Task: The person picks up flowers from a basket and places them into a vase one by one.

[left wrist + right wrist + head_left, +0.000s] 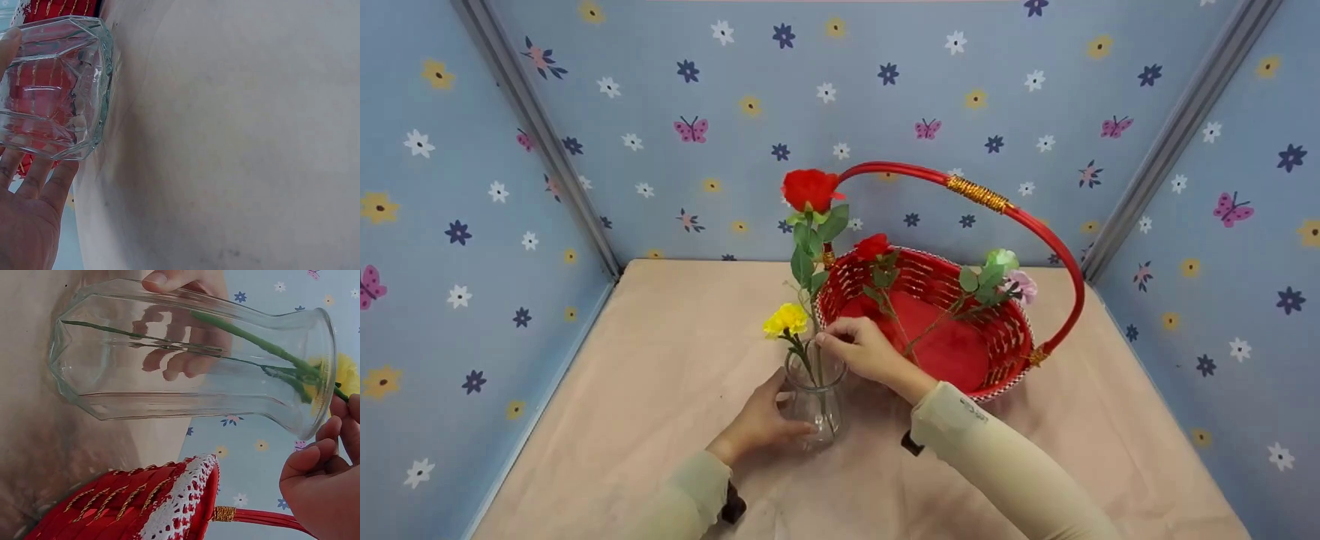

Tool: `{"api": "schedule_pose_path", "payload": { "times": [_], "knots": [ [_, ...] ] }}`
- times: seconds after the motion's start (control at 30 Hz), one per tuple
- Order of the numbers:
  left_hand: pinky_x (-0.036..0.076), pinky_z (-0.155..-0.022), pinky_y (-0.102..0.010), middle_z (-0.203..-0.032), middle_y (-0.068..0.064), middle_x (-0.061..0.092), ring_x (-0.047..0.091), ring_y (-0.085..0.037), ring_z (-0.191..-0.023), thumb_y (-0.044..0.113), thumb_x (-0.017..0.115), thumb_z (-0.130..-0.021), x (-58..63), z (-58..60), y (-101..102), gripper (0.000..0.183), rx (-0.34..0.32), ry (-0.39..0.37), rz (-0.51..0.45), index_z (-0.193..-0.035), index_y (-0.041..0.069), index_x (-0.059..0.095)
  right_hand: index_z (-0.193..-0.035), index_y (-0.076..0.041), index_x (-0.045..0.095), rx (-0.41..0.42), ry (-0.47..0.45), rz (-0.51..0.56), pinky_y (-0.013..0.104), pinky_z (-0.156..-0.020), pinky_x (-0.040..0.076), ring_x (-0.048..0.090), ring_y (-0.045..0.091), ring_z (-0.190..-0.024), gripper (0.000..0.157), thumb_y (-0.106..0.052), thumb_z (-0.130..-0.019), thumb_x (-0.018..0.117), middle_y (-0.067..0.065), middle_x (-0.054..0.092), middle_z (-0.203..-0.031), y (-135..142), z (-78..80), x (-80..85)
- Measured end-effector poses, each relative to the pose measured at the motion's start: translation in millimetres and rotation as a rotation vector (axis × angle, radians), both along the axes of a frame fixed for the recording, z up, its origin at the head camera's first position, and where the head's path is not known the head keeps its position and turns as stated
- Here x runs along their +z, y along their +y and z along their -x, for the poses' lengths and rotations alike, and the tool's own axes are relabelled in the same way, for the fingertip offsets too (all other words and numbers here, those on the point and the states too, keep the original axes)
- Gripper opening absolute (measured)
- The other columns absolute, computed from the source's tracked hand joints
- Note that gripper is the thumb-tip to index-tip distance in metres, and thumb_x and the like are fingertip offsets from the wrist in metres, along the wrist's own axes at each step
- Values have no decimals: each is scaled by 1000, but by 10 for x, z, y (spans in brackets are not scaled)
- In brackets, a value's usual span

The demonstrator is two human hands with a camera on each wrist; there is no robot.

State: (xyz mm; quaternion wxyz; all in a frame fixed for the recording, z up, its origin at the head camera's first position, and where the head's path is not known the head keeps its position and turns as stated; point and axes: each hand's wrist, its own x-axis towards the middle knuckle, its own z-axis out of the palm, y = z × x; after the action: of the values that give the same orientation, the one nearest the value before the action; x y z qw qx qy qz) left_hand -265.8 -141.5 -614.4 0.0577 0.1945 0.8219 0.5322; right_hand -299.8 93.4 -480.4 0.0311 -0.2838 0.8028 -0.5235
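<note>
A clear glass vase [819, 412] stands on the cloth. My left hand [765, 416] holds it from the left, thumb on one side and fingers on the other, as the left wrist view shows on the vase [50, 112]. At the rim, my right hand [874, 352] pinches the stem of a tall red rose [810, 190], whose bloom rises well above the vase. A yellow carnation [786, 320] leans left out of the mouth. Through the glass, green stems [247, 337] show in the right wrist view. Parts of the right fingertips are hidden there.
Right of the vase is a red woven basket [952, 356] with a tall arched handle [1061, 255]. In it lie another red rose [873, 247] and a stem with green and pink blooms [1020, 286]. Patterned blue panels [840, 90] wall in the table's back and sides.
</note>
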Motion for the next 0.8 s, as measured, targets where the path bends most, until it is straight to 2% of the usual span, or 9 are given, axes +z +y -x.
{"api": "schedule_pose_path", "payload": {
  "times": [0.27,0.53,0.7,0.8],
  "knots": [
    [48,-116,-57,-140,-8,62,58,-30,-134,24,97,-75,23,-21,9,92,0,10,-1,-150,15,44,-99,-8,83,-27,23,-16,20,-65,56,59,10,-72,13,-19,-96,77,7,76,-90,9,-8,-10],
    [50,-114,-58,-140,-9,61,59,-32,-133,24,96,-75,15,-21,5,91,-3,14,-11,-148,13,44,-97,-10,82,-76,-7,-18,20,-67,56,60,12,-74,13,-21,-91,83,6,76,-90,62,-12,-42],
    [50,-114,-55,-141,-5,60,58,-29,-133,29,97,-74,21,-24,6,90,5,4,13,-146,17,45,-98,-11,83,-70,20,-44,21,-70,56,62,11,-77,13,-23,-91,82,4,78,-92,88,-21,-44],
    [50,-115,-55,-139,-7,60,57,-29,-134,26,97,-74,21,-21,9,86,1,-8,3,-143,15,46,-102,-11,84,-53,27,-43,22,-71,58,63,11,-78,16,-23,-92,81,3,79,-95,96,-27,-31]
  ]
}}
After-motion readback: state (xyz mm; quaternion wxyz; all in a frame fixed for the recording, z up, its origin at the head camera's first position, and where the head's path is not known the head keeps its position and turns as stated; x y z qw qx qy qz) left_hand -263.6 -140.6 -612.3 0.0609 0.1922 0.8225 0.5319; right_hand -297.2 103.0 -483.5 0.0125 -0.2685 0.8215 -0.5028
